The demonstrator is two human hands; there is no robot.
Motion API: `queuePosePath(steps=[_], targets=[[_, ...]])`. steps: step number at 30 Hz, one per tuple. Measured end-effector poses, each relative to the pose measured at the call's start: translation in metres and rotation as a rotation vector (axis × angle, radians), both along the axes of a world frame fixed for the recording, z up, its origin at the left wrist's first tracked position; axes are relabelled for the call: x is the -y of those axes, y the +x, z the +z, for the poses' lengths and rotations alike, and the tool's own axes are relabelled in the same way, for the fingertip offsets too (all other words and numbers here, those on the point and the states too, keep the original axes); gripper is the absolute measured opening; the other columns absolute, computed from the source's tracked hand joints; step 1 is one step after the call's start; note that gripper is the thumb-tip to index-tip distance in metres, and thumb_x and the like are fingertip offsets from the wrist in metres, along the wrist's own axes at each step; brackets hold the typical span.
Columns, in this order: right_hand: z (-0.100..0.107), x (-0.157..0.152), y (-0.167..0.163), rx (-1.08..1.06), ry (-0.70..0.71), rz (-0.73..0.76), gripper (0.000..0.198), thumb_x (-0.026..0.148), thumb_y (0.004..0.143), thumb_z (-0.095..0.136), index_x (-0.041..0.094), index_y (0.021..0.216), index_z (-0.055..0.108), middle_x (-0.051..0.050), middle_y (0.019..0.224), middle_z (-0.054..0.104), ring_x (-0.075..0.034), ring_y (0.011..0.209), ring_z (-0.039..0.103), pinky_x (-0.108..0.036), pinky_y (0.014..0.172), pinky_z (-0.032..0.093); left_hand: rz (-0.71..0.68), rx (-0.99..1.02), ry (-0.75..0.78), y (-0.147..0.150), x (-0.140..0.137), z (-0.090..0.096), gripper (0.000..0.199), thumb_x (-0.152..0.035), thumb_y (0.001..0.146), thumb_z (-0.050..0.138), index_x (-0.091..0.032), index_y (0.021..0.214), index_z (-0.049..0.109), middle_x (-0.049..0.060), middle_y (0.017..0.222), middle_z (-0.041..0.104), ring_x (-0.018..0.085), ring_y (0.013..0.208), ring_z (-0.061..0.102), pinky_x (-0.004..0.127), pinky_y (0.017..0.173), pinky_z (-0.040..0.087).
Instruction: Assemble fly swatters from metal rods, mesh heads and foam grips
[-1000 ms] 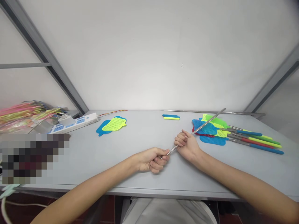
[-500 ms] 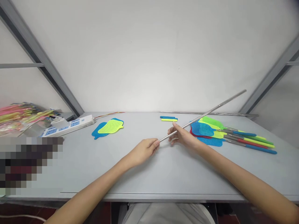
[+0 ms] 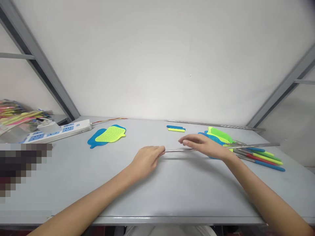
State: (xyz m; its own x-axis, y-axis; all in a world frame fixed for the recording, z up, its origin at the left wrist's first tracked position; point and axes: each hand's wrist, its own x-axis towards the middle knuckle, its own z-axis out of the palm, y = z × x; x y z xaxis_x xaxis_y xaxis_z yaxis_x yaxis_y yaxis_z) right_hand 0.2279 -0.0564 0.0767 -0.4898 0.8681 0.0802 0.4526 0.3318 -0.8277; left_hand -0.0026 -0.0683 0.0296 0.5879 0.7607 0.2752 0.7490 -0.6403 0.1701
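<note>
My left hand [image 3: 147, 160] is closed around the left end of a thin metal rod [image 3: 176, 150], held nearly level above the table. Over the middle of that rod, my right hand [image 3: 206, 146] has its fingers stretched out and grips nothing; whether its palm touches the rod cannot be seen. Behind and right of it lies a pile of fly swatters [image 3: 222, 135] with green, yellow and blue mesh heads. Their coloured grips [image 3: 270, 166] point right, and my right hand and the rod partly cover the pile.
A yellow swatter head [image 3: 110, 134] overlaps blue ones [image 3: 97, 137] on the left. Short blue [image 3: 175, 127] and yellow grips [image 3: 176, 130] lie at mid-back. More metal rods [image 3: 211, 125] run along the wall. Far left are a power strip [image 3: 73, 129] and bagged colourful items [image 3: 19, 113].
The rod has swung down from a steep slant to almost level, its far end now low on the right. My right hand has opened off the rod and moved right.
</note>
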Motion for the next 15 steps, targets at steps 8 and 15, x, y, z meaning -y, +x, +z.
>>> queuePosePath(steps=[8, 15], targets=[[-0.008, -0.014, -0.006, 0.359, -0.369, 0.236, 0.041, 0.05, 0.077, 0.04, 0.019, 0.089, 0.064, 0.001, 0.065, 0.036, -0.008, 0.055, 0.03, -0.02, 0.049, 0.028, -0.068, -0.317, 0.052, 0.005, -0.009, -0.006, 0.038, -0.001, 0.067, 0.037, -0.022, 0.098, 0.042, 0.0, 0.075, 0.054, 0.017, 0.067, 0.051, 0.026, 0.054, 0.031], [-0.015, -0.029, -0.014, 0.411, -0.449, 0.299, 0.042, 0.053, 0.077, 0.038, 0.019, 0.089, 0.06, 0.002, 0.065, 0.035, -0.008, 0.054, 0.03, -0.021, 0.05, 0.028, -0.022, -0.365, -0.052, 0.009, -0.02, -0.014, 0.026, -0.033, 0.09, 0.023, -0.018, 0.084, 0.043, 0.002, 0.069, 0.058, 0.018, 0.06, 0.056, 0.025, 0.045, 0.031]])
